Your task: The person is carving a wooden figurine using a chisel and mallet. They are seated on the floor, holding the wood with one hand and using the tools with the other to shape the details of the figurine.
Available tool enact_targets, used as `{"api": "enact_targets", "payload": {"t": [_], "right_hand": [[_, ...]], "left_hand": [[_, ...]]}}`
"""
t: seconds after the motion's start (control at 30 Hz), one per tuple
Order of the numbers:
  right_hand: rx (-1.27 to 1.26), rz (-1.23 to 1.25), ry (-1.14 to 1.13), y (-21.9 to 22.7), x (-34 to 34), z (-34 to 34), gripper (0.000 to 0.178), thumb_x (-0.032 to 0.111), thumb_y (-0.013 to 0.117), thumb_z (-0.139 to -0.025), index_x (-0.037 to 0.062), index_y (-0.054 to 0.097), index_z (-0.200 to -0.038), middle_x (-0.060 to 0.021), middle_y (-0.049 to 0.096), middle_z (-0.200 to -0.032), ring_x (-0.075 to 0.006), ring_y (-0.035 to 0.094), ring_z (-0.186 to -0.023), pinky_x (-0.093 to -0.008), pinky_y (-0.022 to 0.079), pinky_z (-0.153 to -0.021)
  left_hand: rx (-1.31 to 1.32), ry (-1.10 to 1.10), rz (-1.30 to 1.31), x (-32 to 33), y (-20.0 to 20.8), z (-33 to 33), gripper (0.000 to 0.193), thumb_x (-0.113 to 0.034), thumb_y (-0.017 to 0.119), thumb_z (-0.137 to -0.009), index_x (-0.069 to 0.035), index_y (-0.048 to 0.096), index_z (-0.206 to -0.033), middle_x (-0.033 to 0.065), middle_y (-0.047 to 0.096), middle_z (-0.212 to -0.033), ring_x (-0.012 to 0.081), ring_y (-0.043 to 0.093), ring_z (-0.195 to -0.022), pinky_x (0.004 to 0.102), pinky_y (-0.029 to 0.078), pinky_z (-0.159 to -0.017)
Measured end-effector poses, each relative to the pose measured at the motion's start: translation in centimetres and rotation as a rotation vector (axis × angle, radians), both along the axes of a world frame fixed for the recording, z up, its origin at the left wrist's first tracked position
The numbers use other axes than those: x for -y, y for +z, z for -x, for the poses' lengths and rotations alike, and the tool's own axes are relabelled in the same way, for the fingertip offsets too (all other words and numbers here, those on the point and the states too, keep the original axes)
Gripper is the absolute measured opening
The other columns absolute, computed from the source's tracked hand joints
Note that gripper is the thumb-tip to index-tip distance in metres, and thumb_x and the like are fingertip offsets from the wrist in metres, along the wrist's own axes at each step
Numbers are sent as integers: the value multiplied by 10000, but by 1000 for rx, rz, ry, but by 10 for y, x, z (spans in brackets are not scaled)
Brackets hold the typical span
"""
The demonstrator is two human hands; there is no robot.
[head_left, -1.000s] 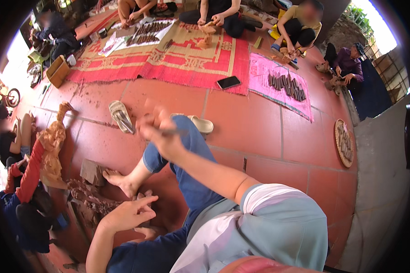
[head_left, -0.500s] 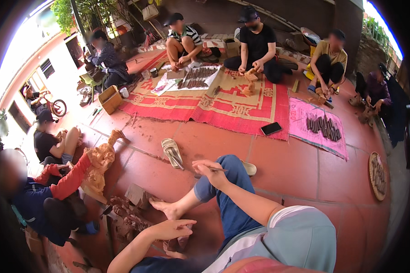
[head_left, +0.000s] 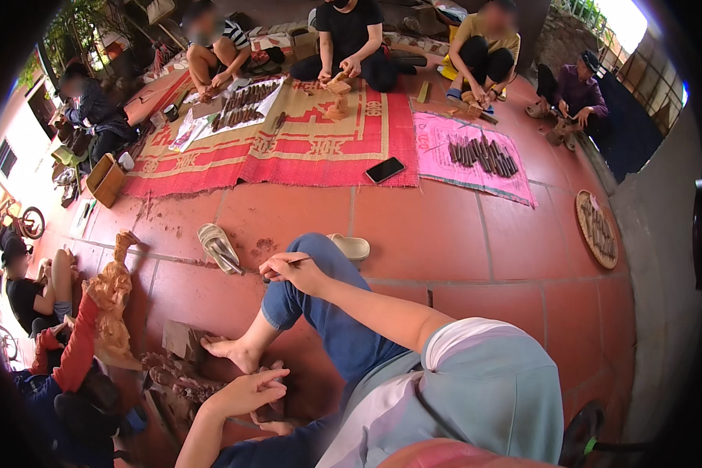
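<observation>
My right hand (head_left: pixel 292 270) is closed around a thin, dark chisel (head_left: pixel 299 260) and rests by my raised, jeans-clad knee. Lower down, my left hand (head_left: pixel 248 394) has its fingers stretched out over a brown wooden piece (head_left: pixel 274 410) between my feet; whether it presses on that piece is hard to make out. Beside it lies a dark reddish, knobbly carved wood piece (head_left: pixel 183 376). A plain wooden block (head_left: pixel 181 340) stands against my bare foot.
Beige sandals (head_left: pixel 220 248) lie on the red tiles ahead. Beyond is a red mat (head_left: pixel 288 168) with a phone (head_left: pixel 384 170); chisels lie on a pink cloth (head_left: pixel 476 183). A round basket (head_left: pixel 597 228) sits right. At left, a red-sleeved person holds a pale wood carving (head_left: pixel 113 308); others sit around.
My view has swung right and down, so the surroundings sit further left and higher. My right hand still holds the chisel, its tip now turned less outward. My left hand stays by the wood.
</observation>
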State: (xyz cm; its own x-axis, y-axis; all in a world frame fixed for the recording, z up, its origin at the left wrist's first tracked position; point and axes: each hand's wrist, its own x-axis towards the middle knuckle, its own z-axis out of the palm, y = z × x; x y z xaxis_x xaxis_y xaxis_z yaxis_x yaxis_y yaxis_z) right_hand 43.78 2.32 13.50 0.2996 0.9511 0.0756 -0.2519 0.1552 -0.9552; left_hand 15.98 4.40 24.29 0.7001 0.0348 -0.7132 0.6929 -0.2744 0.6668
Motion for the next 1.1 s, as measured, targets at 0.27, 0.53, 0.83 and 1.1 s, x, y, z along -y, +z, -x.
{"api": "enact_targets", "payload": {"t": [0.27, 0.53, 0.83, 1.1], "right_hand": [[109, -138, -48, -5, -2, 2, 181, 179, 680, -929, 13, 702, -995, -34, 697, -942, -83, 616, -876, -242, 510, -770], [268, -69, -126, -3, -5, 2, 191, 187, 687, -917, 13, 710, -992, -37, 693, -939, -86, 610, -867, -247, 496, -786], [325, -502, -137, 94, -35, 47, 135, 163, 666, -910, 30, 687, -912, -84, 707, -1020, -147, 657, -899, -297, 515, -812], [524, -288, -220, 61, -11, -18, 129, 167, 676, -888, 49, 714, -923, -91, 709, -1014, -168, 667, -891, -305, 526, -785]], "left_hand": [[20, 5, -14, -4, -13, 11, 544, -247, 602, -970, -121, 425, -1468, 18, 698, -1147, 55, 627, -893, 221, 507, -716], [-20, 108, 77, -1, -17, 22, 539, -266, 611, -956, -136, 450, -1454, 99, 677, -1181, 160, 641, -1048, 292, 498, -919], [-109, 16, -2, -2, -5, 2, 531, -251, 618, -951, -67, 469, -1427, 100, 696, -1126, 158, 646, -1021, 299, 515, -889], [-49, -51, -101, -6, -23, 19, 551, -328, 637, -936, -103, 493, -1417, 92, 678, -1186, 169, 632, -1080, 302, 476, -951]]}}
